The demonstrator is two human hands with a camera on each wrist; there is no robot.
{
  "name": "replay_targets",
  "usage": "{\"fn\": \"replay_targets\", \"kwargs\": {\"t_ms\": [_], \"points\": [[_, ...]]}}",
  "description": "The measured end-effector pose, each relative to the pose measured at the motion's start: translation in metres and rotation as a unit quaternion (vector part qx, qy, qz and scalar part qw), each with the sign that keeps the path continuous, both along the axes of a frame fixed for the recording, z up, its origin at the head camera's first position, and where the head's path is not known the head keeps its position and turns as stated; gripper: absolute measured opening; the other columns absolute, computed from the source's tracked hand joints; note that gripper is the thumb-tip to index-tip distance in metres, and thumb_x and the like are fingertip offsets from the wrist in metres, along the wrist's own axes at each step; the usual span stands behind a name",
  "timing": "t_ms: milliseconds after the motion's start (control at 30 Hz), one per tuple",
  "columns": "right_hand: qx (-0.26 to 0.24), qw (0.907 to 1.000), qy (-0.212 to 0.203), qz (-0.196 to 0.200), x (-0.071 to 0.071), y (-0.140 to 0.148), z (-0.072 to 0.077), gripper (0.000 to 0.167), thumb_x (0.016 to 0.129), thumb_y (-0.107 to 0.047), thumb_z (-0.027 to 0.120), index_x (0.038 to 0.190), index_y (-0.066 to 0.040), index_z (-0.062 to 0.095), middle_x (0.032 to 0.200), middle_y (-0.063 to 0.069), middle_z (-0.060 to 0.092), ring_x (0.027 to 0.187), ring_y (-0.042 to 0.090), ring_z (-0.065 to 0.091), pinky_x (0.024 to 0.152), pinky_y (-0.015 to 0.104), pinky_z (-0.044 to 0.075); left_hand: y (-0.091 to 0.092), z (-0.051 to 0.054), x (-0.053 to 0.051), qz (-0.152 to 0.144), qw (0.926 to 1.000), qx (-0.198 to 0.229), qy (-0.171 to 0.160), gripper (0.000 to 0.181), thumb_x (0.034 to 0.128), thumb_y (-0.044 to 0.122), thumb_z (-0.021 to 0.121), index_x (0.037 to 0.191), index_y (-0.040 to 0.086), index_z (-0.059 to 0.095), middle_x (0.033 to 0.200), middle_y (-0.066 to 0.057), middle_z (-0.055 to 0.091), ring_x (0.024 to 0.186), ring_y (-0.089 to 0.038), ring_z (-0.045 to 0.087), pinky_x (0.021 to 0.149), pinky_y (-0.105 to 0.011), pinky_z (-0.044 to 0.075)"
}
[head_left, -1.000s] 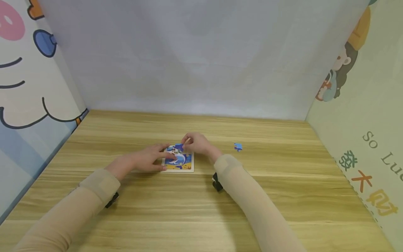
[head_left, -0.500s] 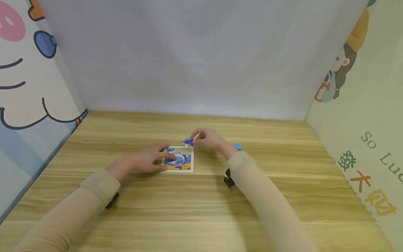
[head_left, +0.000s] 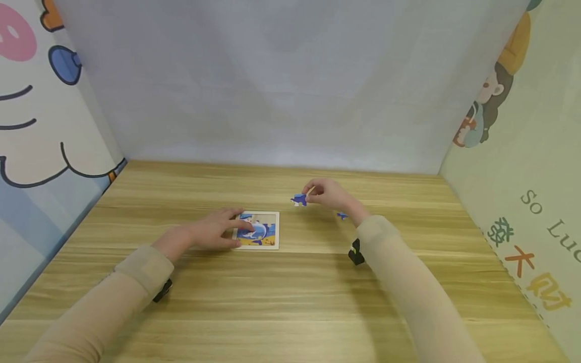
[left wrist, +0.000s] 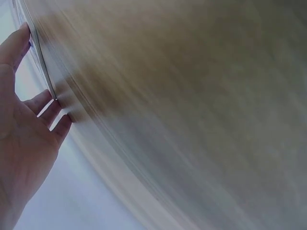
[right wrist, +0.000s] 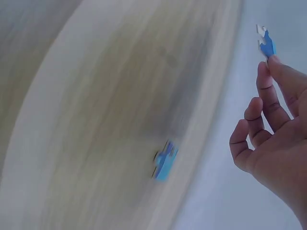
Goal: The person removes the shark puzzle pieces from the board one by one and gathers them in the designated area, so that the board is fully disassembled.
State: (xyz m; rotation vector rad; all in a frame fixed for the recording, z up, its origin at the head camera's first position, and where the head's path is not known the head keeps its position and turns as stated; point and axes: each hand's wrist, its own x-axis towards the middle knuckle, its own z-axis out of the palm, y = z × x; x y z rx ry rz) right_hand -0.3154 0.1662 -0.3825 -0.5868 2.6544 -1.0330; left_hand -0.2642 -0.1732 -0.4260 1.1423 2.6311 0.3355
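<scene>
My left hand [head_left: 211,230] rests with spread fingers on the left side of a small white-bordered jigsaw puzzle [head_left: 277,231]. A whale-like picture with a yellow bottom fills part of it, and bare backing shows at its upper right. In the left wrist view, fingertips touch the edge of the puzzle tray [left wrist: 42,60]. My right hand [head_left: 333,195] pinches a purple-and-blue jigsaw piece [head_left: 298,200] between thumb and forefinger, raised above the table to the right of the tray. Its other fingers curl loosely in the right wrist view, where the held piece [right wrist: 268,44] shows edge-on.
A second blue jigsaw piece [head_left: 342,216] lies on the wooden table [head_left: 254,302], below my right hand and partly hidden by it. That loose piece [right wrist: 165,162] shows whole in the right wrist view. A pale backdrop [head_left: 281,91] and printed side panels [head_left: 522,166] enclose the table.
My right hand has lifted the purple-and-blue jigsaw piece out of the tray's upper part and carried it right, baring the backing there. The left hand has stayed in place.
</scene>
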Motion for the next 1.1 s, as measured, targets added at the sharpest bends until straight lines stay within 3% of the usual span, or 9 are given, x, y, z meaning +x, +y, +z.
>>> {"fn": "replay_targets", "kwargs": {"t_ms": [333,567,767,967,1100], "points": [[0.015,0.9988,-0.024,-0.04,0.0,0.035,-0.013,0.017,0.093,-0.012,0.06,0.109,-0.007,0.063,0.098,0.012,0.068,0.088,0.023,0.061,0.074,0.032,0.047,0.001,0.001,0.001,-0.007,1.0,-0.001,0.004,0.047,0.0938,0.042,0.055,0.139,0.032,0.045,0.155,-0.02,0.018,0.14,-0.043,0.018,0.109,-0.062,0.018],[0.049,0.9976,-0.023,-0.044,0.002,0.046,-0.023,0.017,0.092,-0.013,0.062,0.107,-0.006,0.064,0.091,0.01,0.066,0.077,0.017,0.055,0.069,0.028,0.045,0.002,0.001,0.002,-0.01,0.9999,-0.007,0.003,0.048,0.0943,0.042,0.054,0.14,0.033,0.043,0.155,-0.021,0.016,0.14,-0.043,0.016,0.11,-0.061,0.018],[0.058,0.9973,-0.015,-0.043,-0.001,0.05,-0.03,0.016,0.09,-0.014,0.065,0.104,-0.006,0.065,0.094,0.011,0.066,0.082,0.019,0.057,0.069,0.027,0.046,0.003,0.004,0.004,-0.008,1.0,0.0,0.001,0.048,0.0944,0.04,0.055,0.14,0.03,0.044,0.154,-0.023,0.017,0.139,-0.045,0.017,0.109,-0.062,0.018],[0.059,0.9975,-0.005,-0.038,0.001,0.047,-0.026,0.018,0.09,-0.015,0.065,0.106,-0.006,0.064,0.093,0.009,0.064,0.08,0.019,0.055,0.066,0.027,0.045,0.003,0.003,0.003,-0.003,0.9999,0.014,0.005,0.05,0.0929,0.039,0.058,0.139,0.026,0.045,0.153,-0.023,0.02,0.138,-0.046,0.021,0.108,-0.062,0.021],[0.062,0.9976,0.008,-0.029,0.003,0.041,-0.019,0.021,0.091,-0.018,0.064,0.109,-0.007,0.063,0.093,0.008,0.062,0.078,0.019,0.052,0.064,0.028,0.044,0.003,0.004,0.003,0.019,0.9994,0.029,-0.005,0.057,0.0898,0.039,0.063,0.141,0.024,0.043,0.153,-0.021,0.022,0.138,-0.045,0.022,0.108,-0.061,0.022]]}}
